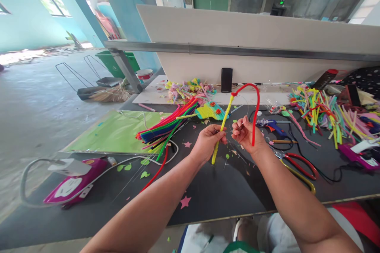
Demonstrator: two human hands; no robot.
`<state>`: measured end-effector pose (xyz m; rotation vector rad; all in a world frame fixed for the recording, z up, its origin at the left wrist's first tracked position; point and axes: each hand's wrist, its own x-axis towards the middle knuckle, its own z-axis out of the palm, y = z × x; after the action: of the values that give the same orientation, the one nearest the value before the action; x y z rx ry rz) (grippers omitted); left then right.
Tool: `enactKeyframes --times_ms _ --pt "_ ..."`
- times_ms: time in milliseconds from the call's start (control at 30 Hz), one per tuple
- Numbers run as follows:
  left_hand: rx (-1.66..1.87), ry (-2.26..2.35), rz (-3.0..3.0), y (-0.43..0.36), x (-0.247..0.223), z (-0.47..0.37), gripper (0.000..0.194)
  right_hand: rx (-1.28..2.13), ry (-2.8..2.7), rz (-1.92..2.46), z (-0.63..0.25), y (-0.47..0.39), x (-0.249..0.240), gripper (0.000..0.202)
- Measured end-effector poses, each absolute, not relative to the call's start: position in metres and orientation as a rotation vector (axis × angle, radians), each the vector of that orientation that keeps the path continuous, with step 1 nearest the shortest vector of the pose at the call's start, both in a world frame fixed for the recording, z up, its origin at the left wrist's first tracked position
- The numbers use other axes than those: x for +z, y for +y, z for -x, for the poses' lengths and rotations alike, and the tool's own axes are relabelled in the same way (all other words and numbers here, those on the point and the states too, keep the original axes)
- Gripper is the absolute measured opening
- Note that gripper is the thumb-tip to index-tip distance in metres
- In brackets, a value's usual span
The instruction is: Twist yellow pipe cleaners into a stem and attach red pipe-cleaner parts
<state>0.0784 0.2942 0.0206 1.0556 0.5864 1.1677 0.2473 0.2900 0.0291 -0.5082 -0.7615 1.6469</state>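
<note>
My left hand (210, 140) pinches a yellow pipe-cleaner stem (227, 115), which stands tilted above the table. At its top a red pipe cleaner (257, 104) is attached; it arches to the right and its free end hangs in front of my right wrist. My right hand (246, 132) is closed at the fingertips beside the stem, on what looks like a thin wire that loops up toward the red joint. A yellow and turquoise fuzzy piece with red flowers (212, 110) lies just behind my left hand.
A bundle of coloured pipe cleaners (169, 124) lies left on a green sheet (101, 132). To the right are a blue glue gun (274, 127), red-handled scissors (301, 166) and a pile of pipe-cleaner pieces (320, 112). A phone (227, 80) stands behind; a purple power strip (75, 182) sits front left.
</note>
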Motion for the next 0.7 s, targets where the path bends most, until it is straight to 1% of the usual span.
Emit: enactKeyframes --times_ms 233,500,700 --pt "1.139 0.606 -1.102 0.2939 0.0191 -0.079 0.022 1.634 -0.751 0.498 -0.2466 0.2917 0.0268 0.033" --pt "1.152 0.596 -1.107 0.2944 0.0182 -0.079 0.021 1.59 -0.755 0.47 -0.2469 0.2902 0.0295 0.028" --pt "1.154 0.574 -1.126 0.2944 0.0142 -0.0802 0.019 1.625 -0.74 0.432 -0.246 0.2913 0.0291 0.032"
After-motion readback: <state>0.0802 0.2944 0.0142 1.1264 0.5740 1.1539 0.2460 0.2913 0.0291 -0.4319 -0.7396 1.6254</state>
